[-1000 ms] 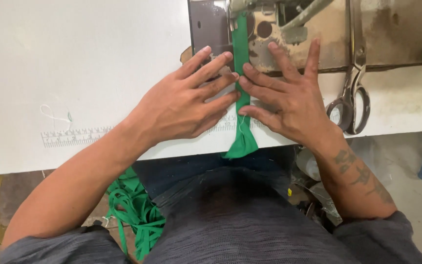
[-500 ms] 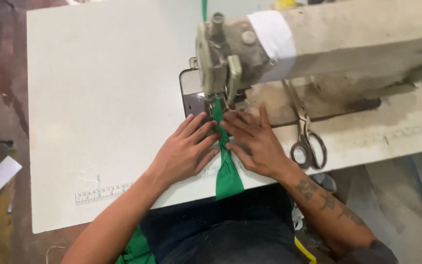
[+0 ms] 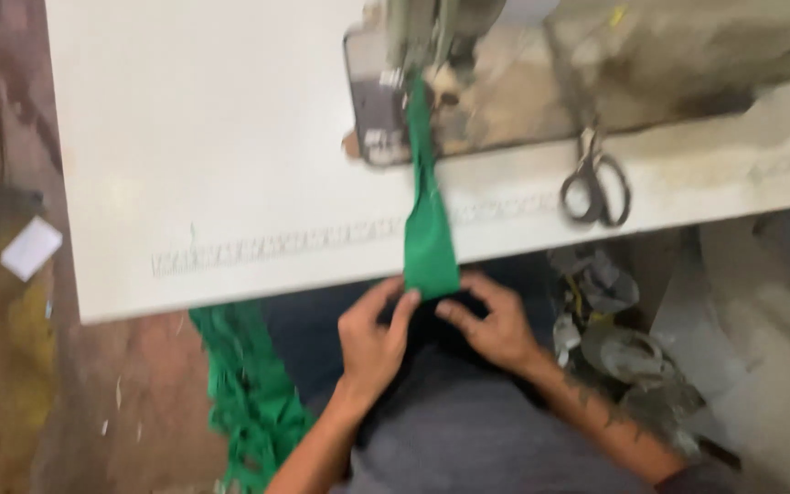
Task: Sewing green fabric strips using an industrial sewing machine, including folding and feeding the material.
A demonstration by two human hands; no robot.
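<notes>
White table (image 3: 230, 137) fills the upper view; sewing machine (image 3: 541, 73) sits at its far right, scissors (image 3: 596, 183) beside it. Green strip (image 3: 429, 220) runs lengthwise from the needle area straight toward the person, its near end hanging over the table edge. Half a second ago both hands lay flat on the table flanking the strip; now they are down at the lap. Left hand (image 3: 372, 343) and right hand (image 3: 496, 325) pinch the strip's lower end with fingertips. Strip narrow, bright green, slightly widening downward; view blurred. Green pile (image 3: 249, 393) lies on the floor at left.
</notes>
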